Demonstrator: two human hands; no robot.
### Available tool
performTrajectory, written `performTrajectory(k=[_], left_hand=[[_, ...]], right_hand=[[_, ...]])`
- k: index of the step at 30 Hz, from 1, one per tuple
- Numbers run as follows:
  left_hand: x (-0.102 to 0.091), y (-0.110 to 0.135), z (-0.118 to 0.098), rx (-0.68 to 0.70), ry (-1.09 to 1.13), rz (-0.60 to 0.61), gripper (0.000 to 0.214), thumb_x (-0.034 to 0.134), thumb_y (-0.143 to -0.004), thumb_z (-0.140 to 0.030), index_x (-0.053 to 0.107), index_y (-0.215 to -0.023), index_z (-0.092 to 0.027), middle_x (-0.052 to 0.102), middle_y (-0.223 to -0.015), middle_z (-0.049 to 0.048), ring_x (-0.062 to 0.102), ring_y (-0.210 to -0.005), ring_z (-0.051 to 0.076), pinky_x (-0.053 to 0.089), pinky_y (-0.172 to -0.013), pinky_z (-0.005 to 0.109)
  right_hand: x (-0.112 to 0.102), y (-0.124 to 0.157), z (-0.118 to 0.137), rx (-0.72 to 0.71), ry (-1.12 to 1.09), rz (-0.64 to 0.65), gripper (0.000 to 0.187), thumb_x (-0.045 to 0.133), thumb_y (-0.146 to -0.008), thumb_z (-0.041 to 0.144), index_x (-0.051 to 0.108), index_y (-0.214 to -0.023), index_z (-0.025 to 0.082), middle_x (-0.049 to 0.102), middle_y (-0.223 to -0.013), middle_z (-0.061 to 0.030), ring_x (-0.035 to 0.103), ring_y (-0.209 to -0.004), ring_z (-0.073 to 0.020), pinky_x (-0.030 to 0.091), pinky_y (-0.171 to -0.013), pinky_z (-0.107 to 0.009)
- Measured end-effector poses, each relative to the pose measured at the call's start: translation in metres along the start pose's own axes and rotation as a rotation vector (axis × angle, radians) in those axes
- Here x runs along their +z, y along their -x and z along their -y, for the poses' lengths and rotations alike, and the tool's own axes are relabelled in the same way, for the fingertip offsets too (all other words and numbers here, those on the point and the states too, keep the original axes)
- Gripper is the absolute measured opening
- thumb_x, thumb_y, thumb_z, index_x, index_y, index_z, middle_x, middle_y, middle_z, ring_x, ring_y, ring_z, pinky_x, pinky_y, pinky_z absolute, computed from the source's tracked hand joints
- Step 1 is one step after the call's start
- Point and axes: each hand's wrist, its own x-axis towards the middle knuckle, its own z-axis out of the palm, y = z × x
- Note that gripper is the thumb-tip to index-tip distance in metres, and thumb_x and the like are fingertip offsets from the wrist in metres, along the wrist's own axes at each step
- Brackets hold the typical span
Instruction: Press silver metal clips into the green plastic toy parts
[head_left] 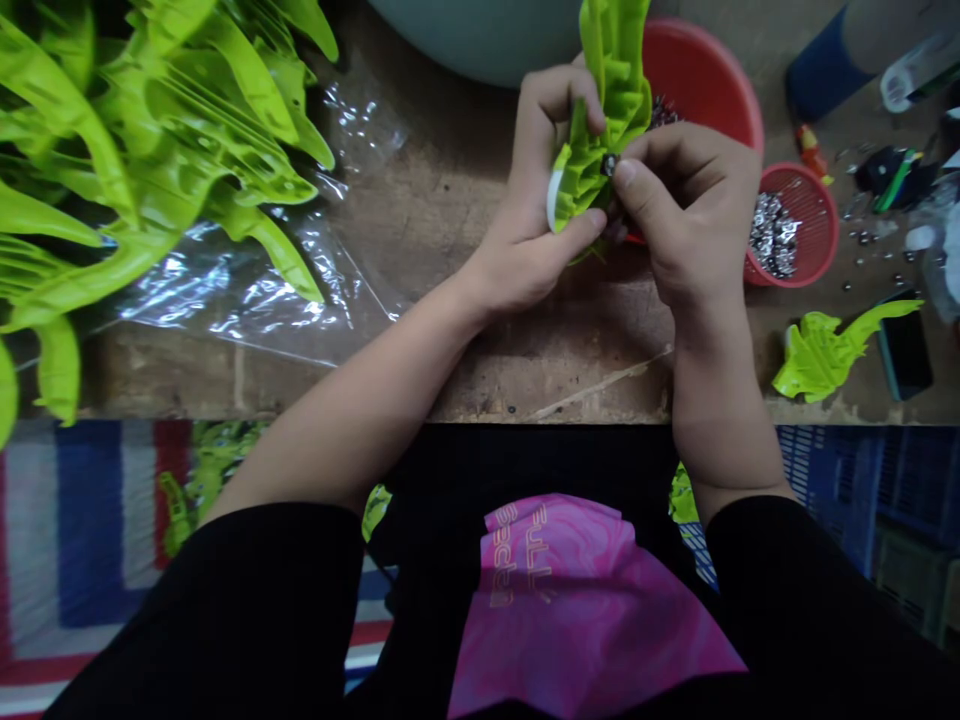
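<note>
My left hand is closed around the lower part of a lime-green plastic part, holding it upright above the wooden table. My right hand is closed beside it, thumb and fingers pinching a small dark metal piece against the green part. Both hands touch the part from opposite sides.
A heap of the same green plastic parts lies on clear plastic film at the left. A large red bowl and a small red basket of metal bits stand at the right. One loose green part and a phone lie farther right.
</note>
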Motion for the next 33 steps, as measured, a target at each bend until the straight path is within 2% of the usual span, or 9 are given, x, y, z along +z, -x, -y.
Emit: performTrajectory(k=[3,8,17,19,22,24,26,28,33], left_hand=[[-0.001,0.000,-0.002,-0.015,0.004,0.093,0.040,0.086,-0.075,-0.007,0.063,-0.102,-0.027,0.062,-0.124,0.0023,0.067,-0.133,0.030,0.065,-0.107,0.044],[-0.002,-0.001,-0.001,-0.002,-0.016,0.020,0.021,0.079,-0.088,-0.020,0.063,-0.099,-0.024,0.061,-0.123,0.0051,0.063,-0.142,0.032,0.062,-0.112,0.049],[-0.010,-0.006,0.006,0.262,-0.279,0.194,0.049,0.096,-0.068,-0.043,0.064,-0.102,-0.025,0.062,-0.134,0.0042,0.068,-0.132,0.035,0.064,-0.105,0.055],[-0.010,-0.006,0.006,0.232,-0.218,0.215,0.052,0.095,-0.067,-0.037,0.064,-0.108,-0.030,0.063,-0.134,0.0015,0.069,-0.131,0.032,0.065,-0.106,0.049],[-0.008,-0.009,0.002,0.106,-0.022,0.231,0.045,0.080,-0.077,-0.022,0.058,-0.116,-0.032,0.066,-0.122,-0.0022,0.071,-0.130,0.027,0.062,-0.111,0.050],[-0.007,-0.011,-0.002,0.011,0.127,0.214,0.046,0.074,-0.077,-0.017,0.056,-0.117,-0.030,0.069,-0.115,-0.0020,0.071,-0.132,0.028,0.062,-0.112,0.054],[-0.006,-0.012,-0.009,-0.080,0.264,0.200,0.052,0.077,-0.072,-0.019,0.057,-0.118,-0.030,0.073,-0.117,-0.0001,0.069,-0.135,0.031,0.064,-0.111,0.055],[-0.005,-0.011,-0.017,-0.193,0.342,0.214,0.055,0.077,-0.071,-0.023,0.059,-0.123,-0.031,0.074,-0.124,0.0020,0.067,-0.137,0.034,0.067,-0.107,0.057],[-0.006,-0.007,-0.027,-0.330,0.377,0.277,0.044,0.061,-0.083,-0.034,0.060,-0.126,-0.027,0.072,-0.131,0.0058,0.070,-0.131,0.038,0.070,-0.090,0.061]], right_hand=[[0.000,0.000,0.001,-0.069,-0.008,0.007,0.016,0.073,-0.098,0.036,0.074,-0.087,0.024,0.066,-0.075,0.0049,0.059,-0.061,-0.0115,0.053,-0.069,-0.030],[-0.002,0.001,0.000,-0.097,0.046,-0.008,0.024,0.076,-0.098,0.043,0.071,-0.086,0.024,0.066,-0.075,0.0041,0.062,-0.065,-0.0122,0.055,-0.070,-0.030],[0.006,0.002,0.017,0.039,-0.013,0.049,0.016,0.080,-0.086,0.021,0.070,-0.074,0.026,0.068,-0.066,0.0042,0.061,-0.053,-0.0155,0.051,-0.052,-0.031],[-0.010,-0.003,0.019,0.009,0.007,-0.052,0.015,0.083,-0.086,0.024,0.073,-0.075,0.028,0.068,-0.064,0.0048,0.061,-0.050,-0.0159,0.050,-0.049,-0.032],[-0.064,-0.015,0.009,-0.066,0.202,-0.464,0.014,0.074,-0.092,0.022,0.077,-0.078,0.023,0.071,-0.067,0.0015,0.065,-0.055,-0.0139,0.045,-0.054,-0.030],[-0.105,-0.023,-0.005,0.116,0.569,-0.537,0.019,0.070,-0.084,0.007,0.077,-0.072,0.021,0.070,-0.065,-0.0006,0.060,-0.057,-0.0119,0.043,-0.063,-0.034],[-0.133,-0.032,-0.021,0.494,0.864,-0.337,0.026,0.080,-0.070,-0.003,0.072,-0.059,0.020,0.062,-0.052,0.0009,0.051,-0.053,-0.0112,0.042,-0.069,-0.040],[-0.141,-0.038,-0.037,0.717,0.948,-0.154,0.036,0.084,-0.061,-0.009,0.066,-0.050,0.020,0.054,-0.045,0.0024,0.047,-0.050,-0.0113,0.041,-0.071,-0.043],[-0.131,-0.036,-0.057,0.707,0.947,-0.196,0.039,0.075,-0.069,-0.012,0.064,-0.051,0.021,0.058,-0.048,-0.0014,0.046,-0.050,-0.0119,0.043,-0.072,-0.041]])
